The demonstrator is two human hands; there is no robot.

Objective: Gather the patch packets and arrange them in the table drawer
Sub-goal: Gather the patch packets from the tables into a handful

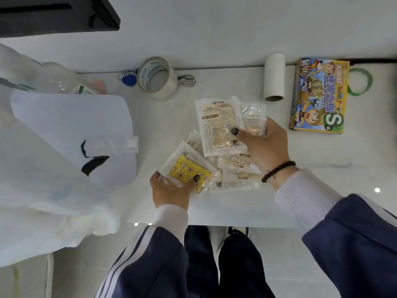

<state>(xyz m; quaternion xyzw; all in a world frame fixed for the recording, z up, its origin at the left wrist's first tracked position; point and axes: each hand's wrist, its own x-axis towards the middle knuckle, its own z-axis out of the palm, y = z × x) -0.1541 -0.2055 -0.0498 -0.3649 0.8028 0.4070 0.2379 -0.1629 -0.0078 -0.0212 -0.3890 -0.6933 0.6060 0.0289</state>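
- Lying in a loose heap at the centre of the frame, the patch packets (234, 166) are spread on the white surface (214, 207), several overlapping one another.
- A clear packet with a yellow patterned patch (189, 171) is pinched at its lower corner by the left hand (169, 190), thumb on top and fingers beneath; this grip is closed on that packet.
- A larger clear packet with beige contents (219, 123) is held in the right hand (266, 145), the thumb pressed on its face, with at least one further packet (253, 119) gripped behind it; this grip is closed on them.
- A dark bead bracelet (277, 171) is worn on the right wrist.
- A roll of clear tape (156, 77) is seen above the heap, with a blue key tag (130, 79) just to its left and metal clips (188, 79) just to its right.
- A cardboard tube (274, 77) is seen upright toward the upper right, beside a colourful box (320, 95) and a green band (363, 82).
- White cloth (71, 134) covers the left of the frame.
- No drawer can be made out.
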